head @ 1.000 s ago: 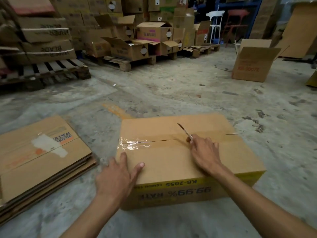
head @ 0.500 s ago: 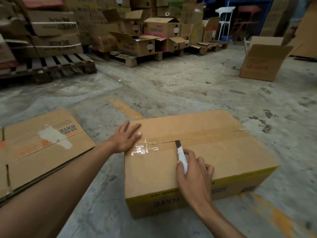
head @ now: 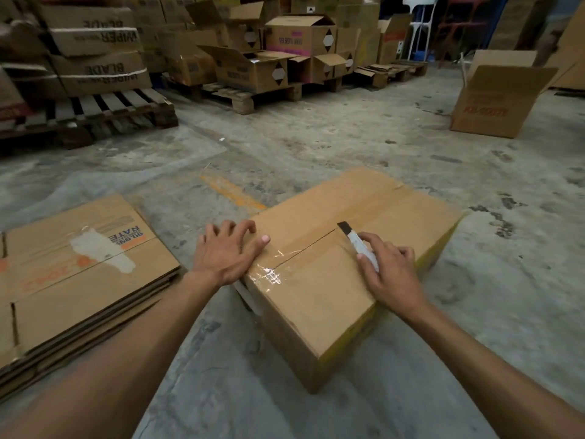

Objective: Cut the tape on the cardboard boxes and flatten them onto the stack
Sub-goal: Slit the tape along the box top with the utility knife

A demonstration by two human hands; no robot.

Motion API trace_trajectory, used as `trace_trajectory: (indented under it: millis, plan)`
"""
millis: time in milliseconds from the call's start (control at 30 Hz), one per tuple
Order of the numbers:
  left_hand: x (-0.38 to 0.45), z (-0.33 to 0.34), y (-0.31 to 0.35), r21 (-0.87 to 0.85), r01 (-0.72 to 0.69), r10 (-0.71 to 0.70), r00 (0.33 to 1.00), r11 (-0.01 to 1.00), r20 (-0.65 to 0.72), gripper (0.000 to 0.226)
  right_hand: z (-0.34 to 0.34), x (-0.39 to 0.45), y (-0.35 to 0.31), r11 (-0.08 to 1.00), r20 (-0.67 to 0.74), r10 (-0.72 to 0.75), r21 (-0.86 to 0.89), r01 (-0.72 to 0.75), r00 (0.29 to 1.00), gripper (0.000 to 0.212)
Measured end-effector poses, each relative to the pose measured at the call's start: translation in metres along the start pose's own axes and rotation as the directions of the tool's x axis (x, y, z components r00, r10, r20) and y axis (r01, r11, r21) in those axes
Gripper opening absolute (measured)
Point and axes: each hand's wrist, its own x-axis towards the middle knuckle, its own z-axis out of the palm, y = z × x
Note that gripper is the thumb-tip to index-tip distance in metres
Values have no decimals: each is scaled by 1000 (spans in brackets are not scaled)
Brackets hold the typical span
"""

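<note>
A closed brown cardboard box [head: 319, 299] lies on the concrete floor in front of me, turned at an angle. Clear tape [head: 272, 274] covers the left end of its centre seam. My left hand [head: 228, 251] rests on the box's far left corner, fingers spread and bent over the edge. My right hand [head: 389, 274] grips a white utility knife [head: 359, 245], whose dark tip sits on the seam near the middle of the box top. A stack of flattened cardboard [head: 72, 274] lies on the floor to the left.
Wooden pallets [head: 95, 112] loaded with cartons line the back left and centre. An open box [head: 493, 103] stands at the far right. White and red chairs [head: 424, 23] stand in the background. Bare concrete floor lies between the pallets and me.
The box has turned to sit diagonally. My left hand stays at the box's left corner. My right hand with the knife has shifted right along the box top, blade still on the seam.
</note>
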Motion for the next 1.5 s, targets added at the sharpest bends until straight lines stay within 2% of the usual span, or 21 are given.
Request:
trace_trajectory:
  millis: [67,100,200,233,300,367,400,567,667,733,833,933,1067,1167,1500]
  plan:
    - [-18,2,7,1,92,-92,995,996,-36,58,-2,7,-3,997,4,70,-35,-70,998,39]
    - [-29,3,11,-15,144,-145,988,989,-52,60,-2,3,-10,995,11,103,9,-103,995,36]
    - [-59,7,26,-52,256,-260,961,965,-95,68,-3,-33,-52,930,67,156,326,-169,985,28]
    - [-67,8,31,-62,284,-289,953,957,-91,69,1,-48,-64,904,88,174,381,-194,981,27]
    - [-86,8,38,-57,306,-310,947,950,-80,71,10,-68,-81,933,61,194,295,-204,979,28]
    - [-103,6,40,-52,281,-285,954,958,-98,72,15,-67,-76,986,-47,128,115,-122,991,29]
    - [-111,5,41,-42,262,-265,958,964,-110,72,14,-61,-69,993,-73,94,80,-88,993,30]
    - [-139,5,54,62,177,-169,978,982,-126,69,-13,-34,-33,963,44,102,244,-109,994,26]
    - [-146,8,55,-75,137,-145,982,988,-123,61,-34,-54,-41,939,78,23,340,-48,997,23]
    - [-145,10,51,-165,51,-77,985,985,-156,47,-39,-81,-44,951,97,15,307,-44,995,33]
    - [-139,10,52,-180,-72,36,980,981,-193,36,-32,-114,-43,980,134,59,180,-83,989,33]
    - [-126,8,59,-209,-78,26,970,975,-242,31,-26,-129,-45,988,164,104,98,-121,981,37]
    - [-116,17,70,-41,-42,30,967,998,-254,36,-20,-133,-49,991,168,118,38,-126,979,49]
    - [-117,20,73,5,-12,13,969,1000,-246,40,-18,-131,-55,990,166,129,28,-135,978,53]
    - [-118,19,73,24,-4,10,968,1000,-250,42,-16,-118,-80,980,154,187,-95,-174,970,41]
